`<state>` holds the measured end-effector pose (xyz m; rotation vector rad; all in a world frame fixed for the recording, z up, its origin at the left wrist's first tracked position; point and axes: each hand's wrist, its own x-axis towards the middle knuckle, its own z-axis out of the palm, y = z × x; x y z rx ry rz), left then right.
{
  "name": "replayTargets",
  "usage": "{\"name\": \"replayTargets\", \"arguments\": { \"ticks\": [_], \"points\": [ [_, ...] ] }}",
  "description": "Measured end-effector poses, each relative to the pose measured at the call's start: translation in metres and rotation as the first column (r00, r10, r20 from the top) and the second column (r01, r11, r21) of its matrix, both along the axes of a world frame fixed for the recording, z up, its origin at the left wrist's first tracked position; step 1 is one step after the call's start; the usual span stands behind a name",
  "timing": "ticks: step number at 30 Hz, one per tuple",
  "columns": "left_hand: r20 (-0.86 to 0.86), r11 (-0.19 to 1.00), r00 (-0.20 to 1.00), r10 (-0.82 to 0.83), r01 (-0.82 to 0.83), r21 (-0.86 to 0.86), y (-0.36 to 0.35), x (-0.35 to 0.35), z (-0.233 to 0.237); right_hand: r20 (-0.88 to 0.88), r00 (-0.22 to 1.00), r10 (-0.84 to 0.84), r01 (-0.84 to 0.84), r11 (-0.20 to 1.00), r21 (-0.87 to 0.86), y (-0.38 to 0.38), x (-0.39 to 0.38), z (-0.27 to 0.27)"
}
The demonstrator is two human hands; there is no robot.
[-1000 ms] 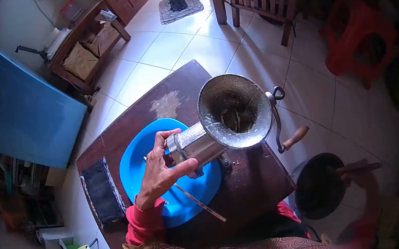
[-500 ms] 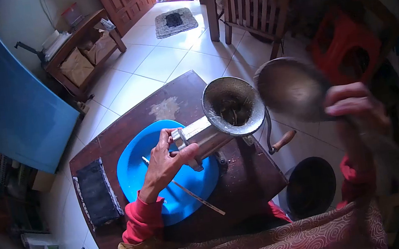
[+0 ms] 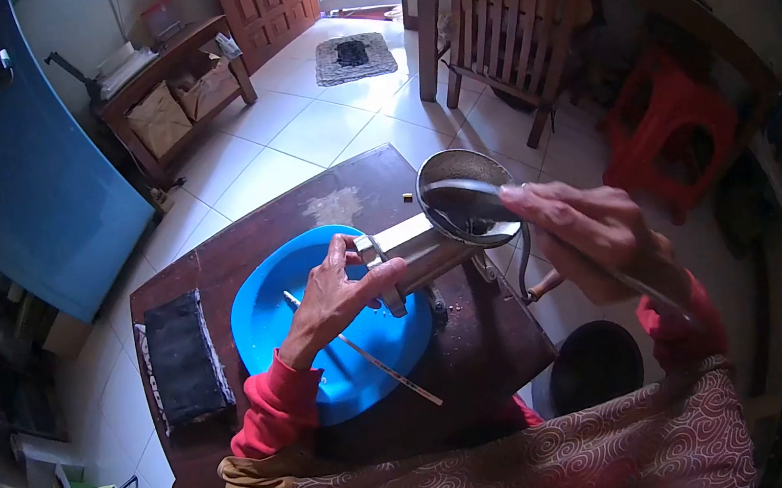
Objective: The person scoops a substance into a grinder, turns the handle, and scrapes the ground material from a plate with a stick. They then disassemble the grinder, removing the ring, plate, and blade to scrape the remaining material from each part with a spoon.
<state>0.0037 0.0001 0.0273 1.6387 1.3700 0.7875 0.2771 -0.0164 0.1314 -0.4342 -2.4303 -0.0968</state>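
Right there, the left hand [image 3: 334, 296] was clamped round the hand-crank grinder [image 3: 415, 241] at the table's [image 3: 325, 193] right edge, its barrel running from blue basin [image 3: 268, 319] to hopper [image 3: 447, 162], while the right hand [image 3: 593, 237] gripped a metal scoop [image 3: 464, 200] tilted directly over that hopper.

Home: tiled floor [image 3: 297, 133], wooden chair [image 3: 499, 13].

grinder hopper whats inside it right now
A dark scoop in the right hand is tipped over the hopper, covering most of its mouth. Only a strip of grey inner wall shows at the far side; the bottom is hidden.
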Motion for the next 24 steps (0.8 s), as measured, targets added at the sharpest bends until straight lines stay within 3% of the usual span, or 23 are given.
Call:
{"name": "replayTargets", "arguments": {
  "ticks": [3,6,7,10,13,14,16,18,23,24],
  "points": [
    [0.091,0.998,0.996,-0.023,0.027,-0.05,-0.001,0.002,0.002,-0.031,0.999,-0.04,0.043,0.994,0.102,0.016,-0.005,-0.002],
    [0.063,1.0,0.998,0.005,-0.005,-0.007,-0.002,0.002,0.002,-0.015,1.0,0.017,-0.017,0.999,0.033,0.002,0.0,0.008],
    [0.021,1.0,1.0,0.021,-0.021,0.004,-0.003,0.002,0.004,-0.014,0.999,0.044,-0.042,0.991,0.127,0.0,-0.001,0.011],
    [0.132,0.998,0.991,-0.03,0.036,-0.045,0.002,0.001,-0.003,0.139,0.99,0.017,-0.016,1.0,-0.004,0.017,0.006,0.016],
    [0.103,1.0,0.995,0.015,-0.013,-0.024,-0.002,0.003,0.0,0.047,0.984,0.169,-0.168,0.985,-0.032,0.026,0.01,0.013],
    [0.014,0.999,0.999,0.03,-0.03,0.022,-0.004,0.002,0.005,0.05,0.986,0.16,-0.156,0.985,-0.076,0.027,0.012,0.013],
    [0.063,1.0,0.998,-0.001,0.001,0.01,-0.003,0.002,0.005,0.056,0.989,0.138,-0.128,0.978,-0.162,0.026,0.011,0.017],
    [0.046,1.0,0.999,-0.013,0.014,-0.016,-0.001,0.001,0.006,0.118,0.99,0.071,-0.056,0.991,-0.124,0.029,0.004,0.027],
    [-0.026,1.0,1.0,-0.014,0.014,0.023,0.001,-0.005,-0.008,-0.086,0.96,0.266,-0.274,0.957,-0.094,0.033,-0.002,0.026],
    [-0.028,1.0,1.0,-0.007,0.007,0.018,0.0,-0.008,-0.005,0.144,0.969,0.2,-0.169,0.964,-0.204,0.028,-0.001,0.043]
  ]
}}
